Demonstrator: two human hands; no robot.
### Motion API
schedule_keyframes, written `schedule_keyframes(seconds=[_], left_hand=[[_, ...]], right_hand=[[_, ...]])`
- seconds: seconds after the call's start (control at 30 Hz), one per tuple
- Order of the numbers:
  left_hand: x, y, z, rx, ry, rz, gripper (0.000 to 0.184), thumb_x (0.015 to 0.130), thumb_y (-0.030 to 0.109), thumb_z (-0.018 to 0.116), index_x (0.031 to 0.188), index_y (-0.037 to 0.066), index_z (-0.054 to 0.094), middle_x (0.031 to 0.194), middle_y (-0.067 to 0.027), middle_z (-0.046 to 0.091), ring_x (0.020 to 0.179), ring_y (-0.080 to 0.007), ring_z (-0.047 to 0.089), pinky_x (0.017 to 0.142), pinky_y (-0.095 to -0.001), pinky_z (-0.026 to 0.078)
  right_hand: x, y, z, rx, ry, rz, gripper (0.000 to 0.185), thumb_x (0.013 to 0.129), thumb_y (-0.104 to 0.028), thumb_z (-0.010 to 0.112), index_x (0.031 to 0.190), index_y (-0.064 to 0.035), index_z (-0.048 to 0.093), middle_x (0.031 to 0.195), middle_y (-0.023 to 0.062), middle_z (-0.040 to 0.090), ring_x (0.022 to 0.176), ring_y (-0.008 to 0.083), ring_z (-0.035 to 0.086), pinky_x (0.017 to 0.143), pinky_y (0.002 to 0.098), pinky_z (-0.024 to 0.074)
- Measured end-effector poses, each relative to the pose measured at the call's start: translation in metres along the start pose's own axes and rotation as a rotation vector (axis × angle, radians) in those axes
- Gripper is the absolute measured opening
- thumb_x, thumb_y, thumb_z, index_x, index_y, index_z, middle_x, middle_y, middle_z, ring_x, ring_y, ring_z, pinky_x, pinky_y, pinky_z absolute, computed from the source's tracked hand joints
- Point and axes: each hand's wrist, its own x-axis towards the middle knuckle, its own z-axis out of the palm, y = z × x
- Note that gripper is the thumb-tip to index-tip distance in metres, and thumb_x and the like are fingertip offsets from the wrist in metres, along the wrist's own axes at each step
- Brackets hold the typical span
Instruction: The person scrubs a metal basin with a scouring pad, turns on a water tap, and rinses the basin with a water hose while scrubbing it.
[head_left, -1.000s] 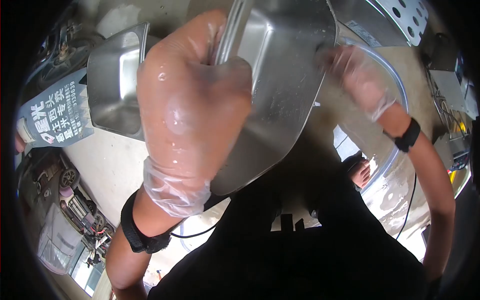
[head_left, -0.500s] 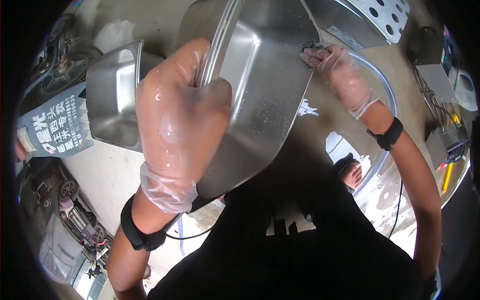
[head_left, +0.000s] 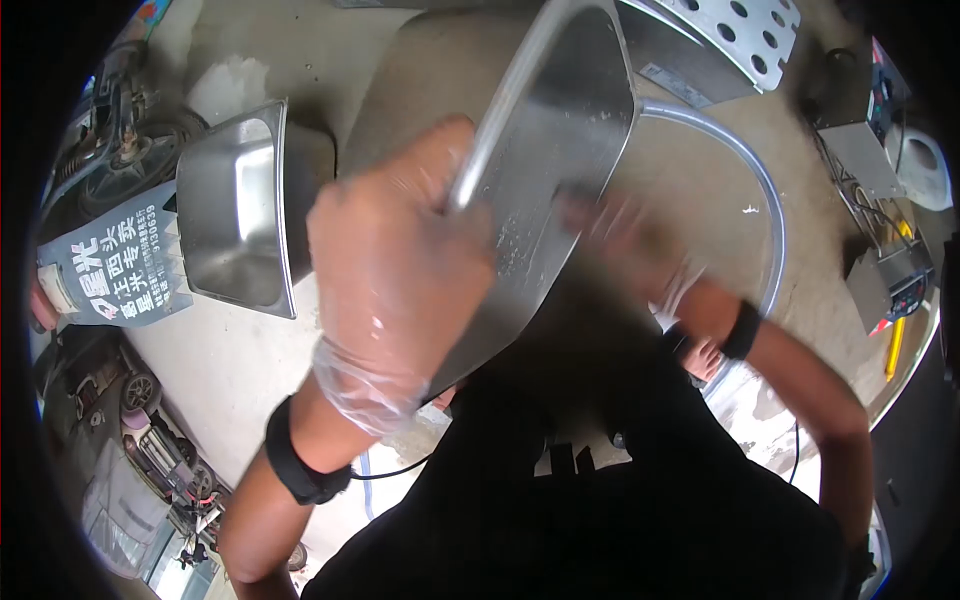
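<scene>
My left hand [head_left: 395, 265], in a wet clear plastic glove, is wrapped round the rim of a deep metal pan [head_left: 560, 130], which is tilted on its side in front of me. My right hand [head_left: 635, 245], gloved too, is blurred by motion near the pan's right edge. Its fingers are closed on a dark scrubber [head_left: 577, 205] that lies against the pan's outer face. Small drops and suds dot that metal surface.
A second metal pan [head_left: 235, 215] stands at the left beside a grey printed sack [head_left: 110, 262]. A clear hose [head_left: 765, 190] curves over the wet floor at the right. Perforated metal [head_left: 745, 35] is at the top, and a motorcycle wheel [head_left: 130, 150] at upper left.
My right hand has moved down and left along the pan with the scrubber. The held pan has turned, showing less of its inside, and my left hand has moved slightly down.
</scene>
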Motion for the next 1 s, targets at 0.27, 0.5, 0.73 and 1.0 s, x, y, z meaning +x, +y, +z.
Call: schedule_keyframes(seconds=[0.27, 0.5, 0.73, 1.0], left_hand=[[0.000, 0.010, 0.008, 0.015, 0.035, 0.011, 0.013, 0.073, 0.000, 0.058, 0.086, 0.004, 0.060, 0.061, -0.0153, 0.044, 0.050, -0.0262, 0.040, 0.052, -0.0308, 0.042], [-0.006, 0.015, 0.017, 0.040, 0.001, 0.096, 0.012, 0.071, 0.001, 0.061, 0.081, 0.005, 0.055, 0.062, -0.0179, 0.046, 0.053, -0.0374, 0.047, 0.050, -0.0355, 0.042], [-0.005, 0.019, 0.017, 0.086, -0.072, 0.097, 0.010, 0.071, 0.000, 0.057, 0.077, 0.004, 0.051, 0.058, -0.0133, 0.036, 0.051, -0.0224, 0.029, 0.048, -0.0313, 0.036], [-0.004, 0.019, 0.010, 0.126, -0.112, 0.072, 0.014, 0.071, -0.001, 0.060, 0.084, 0.004, 0.057, 0.063, -0.0148, 0.045, 0.057, -0.0275, 0.041, 0.052, -0.0350, 0.040]], right_hand=[[0.008, 0.034, 0.015, -0.291, 0.104, 0.130, 0.049, 0.092, -0.014, 0.053, 0.140, -0.0046, 0.050, 0.079, 0.0104, 0.059, 0.064, 0.0222, 0.058, 0.054, 0.0352, 0.0499], [0.006, -0.040, -0.043, 0.180, -0.001, -0.090, 0.041, 0.091, -0.019, 0.054, 0.131, -0.0105, 0.055, 0.077, 0.0119, 0.061, 0.066, 0.0253, 0.061, 0.060, 0.0396, 0.0519], [0.052, 0.040, -0.025, 0.229, -0.215, 0.213, 0.047, 0.087, -0.012, 0.057, 0.134, -0.0066, 0.051, 0.098, 0.0154, 0.065, 0.084, 0.0290, 0.063, 0.067, 0.0395, 0.0527], [0.055, -0.045, -0.020, 0.328, 0.027, 0.076, 0.030, 0.083, -0.012, 0.057, 0.112, -0.0059, 0.062, 0.081, 0.0123, 0.064, 0.082, 0.0290, 0.063, 0.078, 0.0423, 0.0503]])
